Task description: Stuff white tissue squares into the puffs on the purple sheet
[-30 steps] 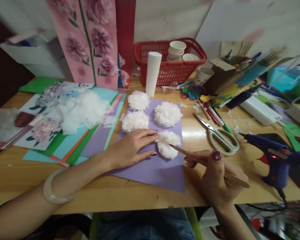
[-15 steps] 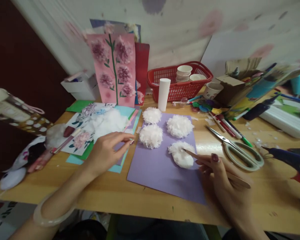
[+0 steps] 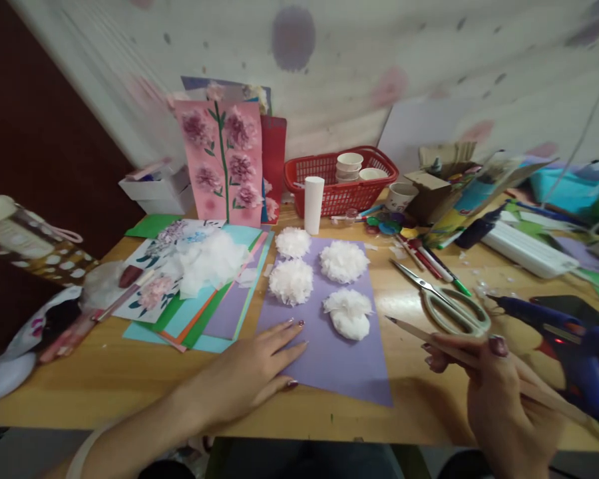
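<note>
My left hand lies with fingers spread, the fingertips on the lower left of a purple sheet of paper. Between the fingers and thumb of my right hand is a pair of wood-coloured tweezers, its dark fine tip pointing left, above the table right of the sheet. Several white ruffled paper pompoms sit on the purple sheet. The lower right pompom has a ruffled top and a smoother, bunched lower part. The upper right pompom is fully ruffled.
Scissors and a blue glue gun lie to the right. A white paper tube stands before a red basket. Coloured papers and white tissue lie left. A pink flower card leans behind.
My right hand has drawn the tweezers away from the lower right pompom, to the right. My left hand has come down onto the purple sheet, fingers spread. The view has shifted.
</note>
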A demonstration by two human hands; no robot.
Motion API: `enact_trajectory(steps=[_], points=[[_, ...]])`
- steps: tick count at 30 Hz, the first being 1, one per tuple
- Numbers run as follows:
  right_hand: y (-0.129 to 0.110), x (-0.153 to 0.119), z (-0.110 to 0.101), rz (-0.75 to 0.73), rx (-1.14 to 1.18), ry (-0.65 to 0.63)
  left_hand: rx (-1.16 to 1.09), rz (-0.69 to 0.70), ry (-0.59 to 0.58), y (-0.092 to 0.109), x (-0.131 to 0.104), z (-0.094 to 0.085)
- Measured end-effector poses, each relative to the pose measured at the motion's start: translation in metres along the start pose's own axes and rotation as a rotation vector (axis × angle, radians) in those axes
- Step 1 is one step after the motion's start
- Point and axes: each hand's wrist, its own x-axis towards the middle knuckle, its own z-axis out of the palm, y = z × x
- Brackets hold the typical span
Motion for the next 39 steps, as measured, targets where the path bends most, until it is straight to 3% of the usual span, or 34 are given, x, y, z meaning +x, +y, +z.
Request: enact_trajectory(steps=[4, 6, 11, 27, 30, 33, 36, 39], points=[[-0.005, 0.000, 0.011, -0.108, -0.098, -0.249, -0.014, 0.027, 0.038, 0.005, -0.004, 0.008], [-0.007, -0.001, 0.022, -0.114, -0.139, -0.301, -0.035, 0.030, 0.057, 0.005, -0.005, 0.011], [-0.011, 0.002, 0.035, -0.152, -0.182, -0.317, -0.037, 0.023, 0.060, 0.005, -0.004, 0.011], [-0.016, 0.000, 0.035, -0.124, -0.155, -0.354, 0.001, -0.007, -0.001, 0.010, -0.004, 0.010], [-0.022, 0.001, 0.017, -0.078, -0.106, -0.185, -0.006, 0.000, 0.022, 0.009, -0.004, 0.008], [-0.027, 0.003, -0.020, 0.015, -0.140, 0.012, -0.078, -0.016, 0.079, 0.005, 0.005, 0.001], [-0.023, 0.005, -0.064, 0.284, -0.371, 0.069, -0.219, -0.004, 0.242, 0.000, 0.031, -0.008], [-0.008, 0.008, -0.097, 0.375, -0.768, 0.104, -0.291, 0.099, 0.362, -0.002, 0.068, -0.012]])
